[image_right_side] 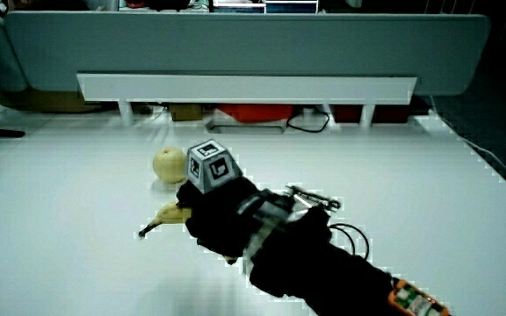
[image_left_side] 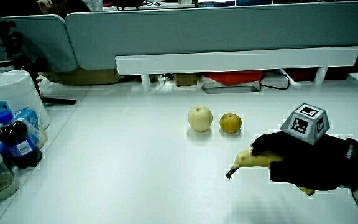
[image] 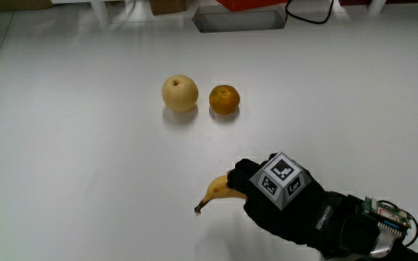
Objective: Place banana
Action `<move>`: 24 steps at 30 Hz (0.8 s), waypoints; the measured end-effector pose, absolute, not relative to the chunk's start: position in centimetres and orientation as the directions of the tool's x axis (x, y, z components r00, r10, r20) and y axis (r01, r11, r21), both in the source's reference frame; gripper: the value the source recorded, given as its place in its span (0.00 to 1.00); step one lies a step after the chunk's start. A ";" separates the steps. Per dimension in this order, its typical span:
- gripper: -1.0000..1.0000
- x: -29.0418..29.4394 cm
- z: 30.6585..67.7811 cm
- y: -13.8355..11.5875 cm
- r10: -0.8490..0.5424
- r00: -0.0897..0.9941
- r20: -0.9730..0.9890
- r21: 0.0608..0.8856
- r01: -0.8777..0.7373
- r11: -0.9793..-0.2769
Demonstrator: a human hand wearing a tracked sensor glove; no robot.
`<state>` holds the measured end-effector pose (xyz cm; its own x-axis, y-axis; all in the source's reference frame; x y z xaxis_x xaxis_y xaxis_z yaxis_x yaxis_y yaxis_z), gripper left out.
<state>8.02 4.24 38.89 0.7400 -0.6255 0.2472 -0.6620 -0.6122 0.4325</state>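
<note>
banana [image: 216, 193] sits in the grip of the hand [image: 278, 199], low over the table [image: 71, 145], nearer to the person than the two round fruits. going from the biggest thing down: the table is a wide white surface with plenty of bare room around the hand, which is likely why the fruit is being brought down here rather than close to anything else. in a side view a few bottles and a white tub [image_left_side: 14, 93] crowd the table's edge, well apart from the action and no bother to it.

the hand comes next. its forearm reaches in from the person's side, and the fingers are curled over the thick part of the banana, gripping it, so only the tapering end and the dark stem tip [image: 197, 211] stick out past the glove. holding it across the middle like that keeps the curved fruit from rolling as it goes down. the stem tip looks to be at or just above the surface; whether it touches, i cannot tell.

the patterned cube [image: 281, 179] rides on the back of the glove, facing up.

smallest, the pale pear [image: 180, 93] and the orange [image: 224, 99] stand just beside each other, farther from the person, clear of the spot where the banana seems headed, so letting go should disturb neither
</note>
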 end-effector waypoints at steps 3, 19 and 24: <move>0.50 7.9 39.7 5.0 -0.627 0.733 0.264 0.450 -0.669 -0.592; 0.50 6.4 42.9 8.2 -0.646 0.707 0.287 0.522 -0.681 -0.514; 0.50 6.2 43.7 8.6 -0.649 0.711 0.270 0.532 -0.672 -0.515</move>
<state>6.20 8.55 43.68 0.7113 -0.6490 0.2697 -0.6719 -0.5154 0.5318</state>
